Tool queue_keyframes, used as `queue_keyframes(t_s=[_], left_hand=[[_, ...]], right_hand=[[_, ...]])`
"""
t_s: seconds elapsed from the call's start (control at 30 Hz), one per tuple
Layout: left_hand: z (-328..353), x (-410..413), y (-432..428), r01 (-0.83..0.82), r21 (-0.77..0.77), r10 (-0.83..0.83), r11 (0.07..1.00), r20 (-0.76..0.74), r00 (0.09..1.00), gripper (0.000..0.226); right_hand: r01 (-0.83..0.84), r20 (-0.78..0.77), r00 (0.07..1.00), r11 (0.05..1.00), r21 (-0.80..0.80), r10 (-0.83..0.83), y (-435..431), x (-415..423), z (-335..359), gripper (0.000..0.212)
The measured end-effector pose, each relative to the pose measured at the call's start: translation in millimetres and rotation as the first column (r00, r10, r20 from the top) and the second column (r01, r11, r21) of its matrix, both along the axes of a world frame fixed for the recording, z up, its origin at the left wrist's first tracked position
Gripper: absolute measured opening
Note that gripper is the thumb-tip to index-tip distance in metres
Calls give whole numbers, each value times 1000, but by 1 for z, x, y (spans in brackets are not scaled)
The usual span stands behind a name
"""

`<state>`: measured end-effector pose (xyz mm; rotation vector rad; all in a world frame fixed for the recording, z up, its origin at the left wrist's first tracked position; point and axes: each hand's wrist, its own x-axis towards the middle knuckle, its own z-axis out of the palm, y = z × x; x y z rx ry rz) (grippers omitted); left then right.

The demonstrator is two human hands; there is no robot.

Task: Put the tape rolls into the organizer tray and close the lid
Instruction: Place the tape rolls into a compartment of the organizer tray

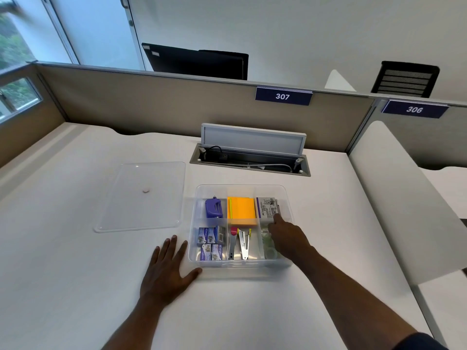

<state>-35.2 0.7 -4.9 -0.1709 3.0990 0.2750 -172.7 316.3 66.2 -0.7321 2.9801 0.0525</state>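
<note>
A clear plastic organizer tray (pixel 192 258) sits mid-desk, divided into compartments. Clear tape rolls (pixel 270 251) lie in its front right compartment. My right hand (pixel 286 234) reaches into that compartment, fingers pointing down over the rolls; whether it grips one is hidden. My left hand (pixel 166 270) lies flat and open on the desk, thumb against the tray's front left corner. The clear lid (pixel 141 195) rests flat on the desk to the left of the tray, apart from it.
The tray also holds a purple punch (pixel 213 207), orange sticky notes (pixel 241 210), a staple box (pixel 267 207), small purple boxes (pixel 211 242) and staplers (pixel 240 245). An open cable hatch (pixel 250 157) lies behind the tray. Partition walls bound the desk.
</note>
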Motion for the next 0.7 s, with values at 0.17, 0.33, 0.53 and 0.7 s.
queue_keyframes(t_s=[0.17, 0.33, 0.53, 0.7], left_hand=[[-1, 0, 0, -4, 11, 4, 1000, -3, 1000, 94], [-1, 0, 0, -4, 10, 4, 1000, -6, 1000, 94], [1, 0, 1, -4, 16, 4, 1000, -6, 1000, 94], [2, 0, 1, 2, 39, -1, 999, -13, 1000, 94]], right_hand=[[95, -35, 995, 994, -50, -97, -5, 0, -1, 24], [155, -76, 984, 987, -51, -159, -10, 4, 7, 20], [222, -147, 961, 969, -106, -236, -15, 12, 10, 29], [278, -165, 940, 949, -146, -300, -21, 18, 15, 28]])
